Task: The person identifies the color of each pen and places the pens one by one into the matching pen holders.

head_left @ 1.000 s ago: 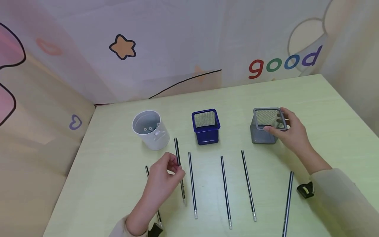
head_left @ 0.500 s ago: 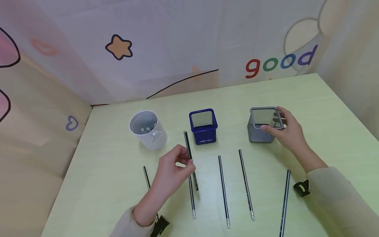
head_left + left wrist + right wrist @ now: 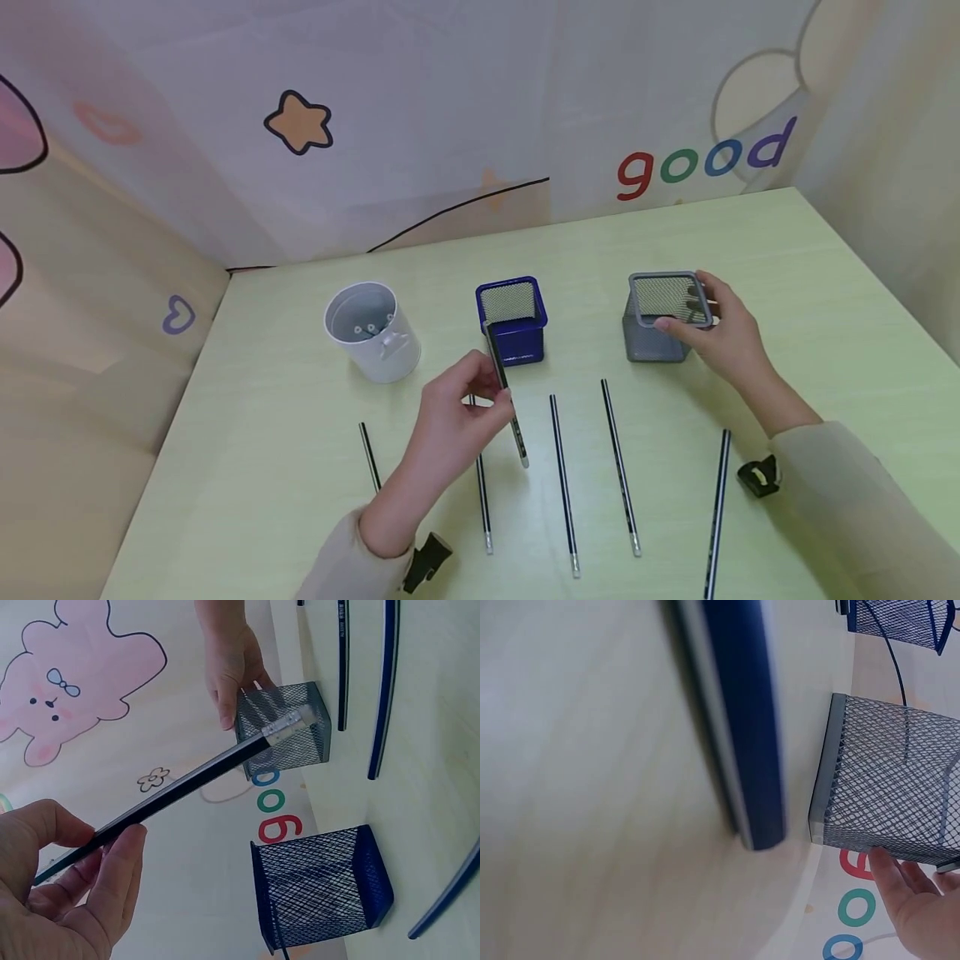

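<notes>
My left hand (image 3: pixel 461 417) pinches a dark striped pencil (image 3: pixel 518 435) between thumb and fingers. The pencil tilts, its eraser end low and nearer me, its other end overlapping the front of a blue mesh pen holder (image 3: pixel 517 343). In the left wrist view the metal band and pale eraser (image 3: pixel 289 726) of this pencil point away from the hand. At the right, my right hand (image 3: pixel 731 342) grips a grey mesh pen holder (image 3: pixel 656 343) by its right side, thumb over the front rim. The grey holder stands upright; no pencil shows in it.
A white mug (image 3: pixel 390 354) with several white-tipped sticks inside stands back left. Several pencils lie lengthwise on the table (image 3: pixel 262 467), among them one pencil (image 3: pixel 564 483) in the middle and another pencil (image 3: pixel 717 517) near the right sleeve. A printed curtain (image 3: pixel 450 108) hangs behind.
My left hand has carried the pencil rightward, from beside the mug to in front of the blue pen holder, raising it and tilting it more. My right hand keeps its grip.
</notes>
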Tool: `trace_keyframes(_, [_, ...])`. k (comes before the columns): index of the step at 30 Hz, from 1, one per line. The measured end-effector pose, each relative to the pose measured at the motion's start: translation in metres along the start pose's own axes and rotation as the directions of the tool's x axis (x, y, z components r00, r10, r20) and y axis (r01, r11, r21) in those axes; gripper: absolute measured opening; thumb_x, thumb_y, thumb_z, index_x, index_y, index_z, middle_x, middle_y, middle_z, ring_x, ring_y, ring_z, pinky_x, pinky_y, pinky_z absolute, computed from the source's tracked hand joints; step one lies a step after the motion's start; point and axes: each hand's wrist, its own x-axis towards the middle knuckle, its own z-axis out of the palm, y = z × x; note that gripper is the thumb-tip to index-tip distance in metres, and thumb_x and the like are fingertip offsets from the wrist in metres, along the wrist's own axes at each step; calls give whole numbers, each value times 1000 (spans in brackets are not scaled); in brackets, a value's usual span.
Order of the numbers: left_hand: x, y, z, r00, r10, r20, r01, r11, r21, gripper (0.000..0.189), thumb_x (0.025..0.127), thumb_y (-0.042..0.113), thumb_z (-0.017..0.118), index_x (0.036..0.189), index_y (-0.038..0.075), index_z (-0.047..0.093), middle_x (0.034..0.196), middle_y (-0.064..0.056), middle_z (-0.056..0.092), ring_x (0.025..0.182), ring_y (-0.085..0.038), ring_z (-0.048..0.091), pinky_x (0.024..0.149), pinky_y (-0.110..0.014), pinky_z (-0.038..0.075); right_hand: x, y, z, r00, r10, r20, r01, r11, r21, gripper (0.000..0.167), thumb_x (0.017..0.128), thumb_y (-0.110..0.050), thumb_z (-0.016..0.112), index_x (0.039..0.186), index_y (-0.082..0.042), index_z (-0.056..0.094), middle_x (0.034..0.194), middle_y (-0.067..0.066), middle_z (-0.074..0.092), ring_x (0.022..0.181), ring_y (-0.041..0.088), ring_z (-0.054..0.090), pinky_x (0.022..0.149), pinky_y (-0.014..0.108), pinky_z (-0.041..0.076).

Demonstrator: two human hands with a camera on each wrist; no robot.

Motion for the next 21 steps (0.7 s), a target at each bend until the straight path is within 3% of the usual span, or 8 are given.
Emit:
trace_keyframes(11, [15,14,16,991,109,-72,-114,992,-62,12,82,-4,59,92,0,55,87,-13,64,79,-21,64,65,-19,56,-3,-1,-2,1000,-3,0,3,1000,-11,95,86,-43,66,153,-6,9,146,30,29,127,46,34,96,60,42])
trace_keyframes(17, [23,20,27,974,188,-124,-203,971,-122,12,83,-5,59,93,-2,53,88,-15,62,81,-23,66,66,-22,57,-4,-2,-1,1000,-3,-9,3,1000,-18,95,86,-45,65,152,-6,10,147,29,29,126,45,34,96,59,41])
trace_keyframes(21, [27,23,33,969,198,-145,-222,961,-167,18,83,-6,57,100,-2,54,88,-15,62,81,-24,67,66,-23,57,-3,-2,0,1000,-6,-5,5,1000,-17,95,86,-45,65,152,-6,9,148,28,29,125,44,35,96,57,42])
